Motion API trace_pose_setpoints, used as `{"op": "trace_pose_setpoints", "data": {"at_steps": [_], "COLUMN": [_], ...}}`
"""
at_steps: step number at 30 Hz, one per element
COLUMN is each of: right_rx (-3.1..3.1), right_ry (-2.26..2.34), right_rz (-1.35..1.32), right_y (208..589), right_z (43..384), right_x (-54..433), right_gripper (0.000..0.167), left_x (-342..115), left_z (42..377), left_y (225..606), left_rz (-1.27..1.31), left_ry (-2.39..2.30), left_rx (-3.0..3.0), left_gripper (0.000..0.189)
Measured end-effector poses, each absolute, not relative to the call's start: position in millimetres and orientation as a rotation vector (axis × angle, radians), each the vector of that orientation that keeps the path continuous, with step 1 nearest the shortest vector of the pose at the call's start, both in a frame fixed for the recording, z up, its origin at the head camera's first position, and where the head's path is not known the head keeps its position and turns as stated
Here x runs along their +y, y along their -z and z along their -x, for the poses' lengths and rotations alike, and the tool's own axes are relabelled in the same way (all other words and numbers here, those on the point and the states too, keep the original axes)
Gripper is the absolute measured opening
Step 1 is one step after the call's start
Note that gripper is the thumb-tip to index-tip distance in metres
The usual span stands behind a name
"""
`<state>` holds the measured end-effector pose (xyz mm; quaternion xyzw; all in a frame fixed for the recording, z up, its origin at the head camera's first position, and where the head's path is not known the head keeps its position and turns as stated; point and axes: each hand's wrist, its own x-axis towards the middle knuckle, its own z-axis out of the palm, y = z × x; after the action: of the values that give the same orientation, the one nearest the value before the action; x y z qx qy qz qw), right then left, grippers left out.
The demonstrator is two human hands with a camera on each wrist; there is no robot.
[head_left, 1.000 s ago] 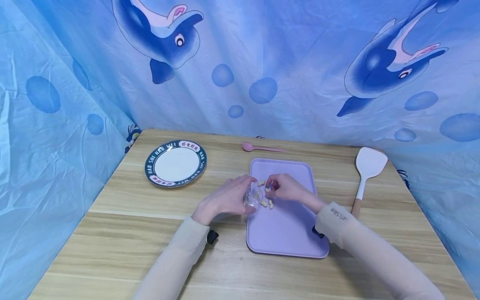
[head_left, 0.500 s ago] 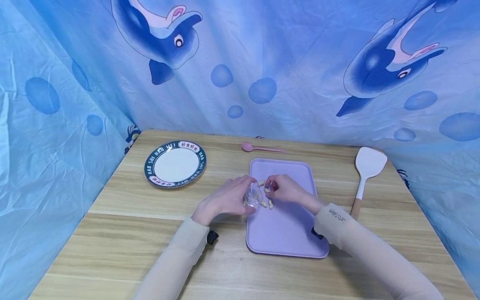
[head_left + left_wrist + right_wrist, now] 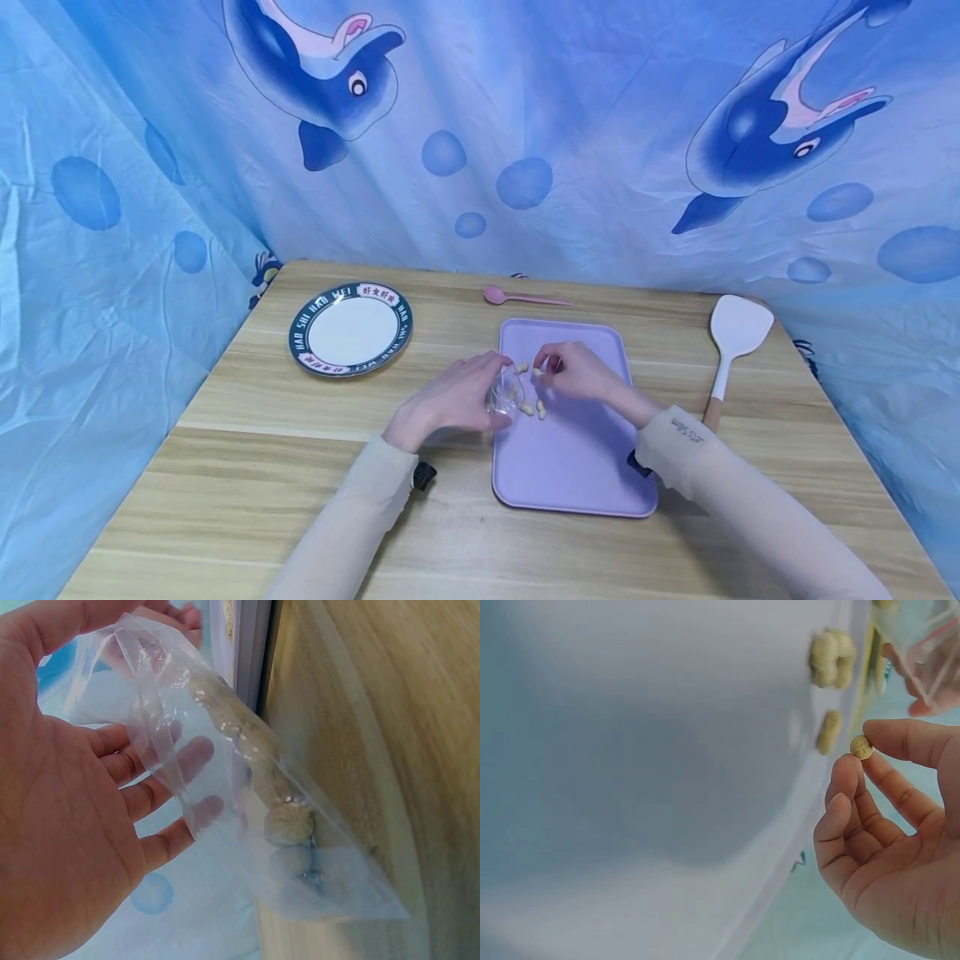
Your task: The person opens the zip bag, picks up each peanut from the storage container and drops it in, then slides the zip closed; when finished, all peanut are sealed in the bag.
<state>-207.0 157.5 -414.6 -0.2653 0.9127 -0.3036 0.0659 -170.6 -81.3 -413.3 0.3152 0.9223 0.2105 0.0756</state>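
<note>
My left hand (image 3: pixel 456 397) holds a clear plastic bag (image 3: pixel 341 889) by its mouth, at the left edge of the purple tray (image 3: pixel 573 475). Several unshelled peanuts (image 3: pixel 289 823) lie inside it, seen through the film in the left wrist view. Over the tray, my right hand (image 3: pixel 577 372) pinches one peanut (image 3: pixel 862 747) between thumb and fingertips, just right of the bag. A few more peanuts (image 3: pixel 541 409) rest on the tray between the two hands.
A white plate with a dark patterned rim (image 3: pixel 405 321) sits at the back left. Behind the tray lies a small pink spoon (image 3: pixel 495 294). A white spatula with a wooden handle (image 3: pixel 738 325) lies to the right. A blue dolphin curtain (image 3: pixel 480 108) hangs behind the table.
My right hand has shifted slightly away from me with the peanut. The left hand and the bag have barely moved.
</note>
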Motion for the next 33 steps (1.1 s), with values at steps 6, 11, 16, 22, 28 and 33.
{"op": "trace_pose_setpoints", "data": {"at_steps": [6, 11, 16, 22, 28, 33], "right_rx": [2.752, 2.731, 2.714, 2.684, 2.668, 2.666], "right_ry": [0.946, 0.981, 0.991, 0.971, 0.977, 0.972], "right_rz": [0.852, 0.899, 0.964, 1.012, 1.0, 0.958], "right_y": [401.9, 388.0, 382.0, 387.3, 391.0, 391.3], "right_z": [201.8, 193.0, 187.9, 185.1, 181.9, 180.8], "right_x": [157.5, 151.6, 144.5, 138.4, 134.2, 131.5], "right_gripper": [0.015, 0.014, 0.014, 0.015, 0.015, 0.016], "left_x": [-81.7, -82.5, -83.3, -83.4, -83.7, -84.1], "left_z": [169.5, 169.3, 169.2, 169.1, 168.4, 168.3], "left_y": [411.5, 411.8, 411.6, 411.7, 410.4, 409.5], "left_rz": [-0.938, -0.93, -0.93, -0.955, -0.964, -0.958], "left_ry": [-0.652, -0.657, -0.672, -0.669, -0.664, -0.666], "left_rx": [2.76, 2.759, 2.757, 2.758, 2.755, 2.755], "left_gripper": [0.082, 0.083, 0.083, 0.084, 0.085, 0.087]}}
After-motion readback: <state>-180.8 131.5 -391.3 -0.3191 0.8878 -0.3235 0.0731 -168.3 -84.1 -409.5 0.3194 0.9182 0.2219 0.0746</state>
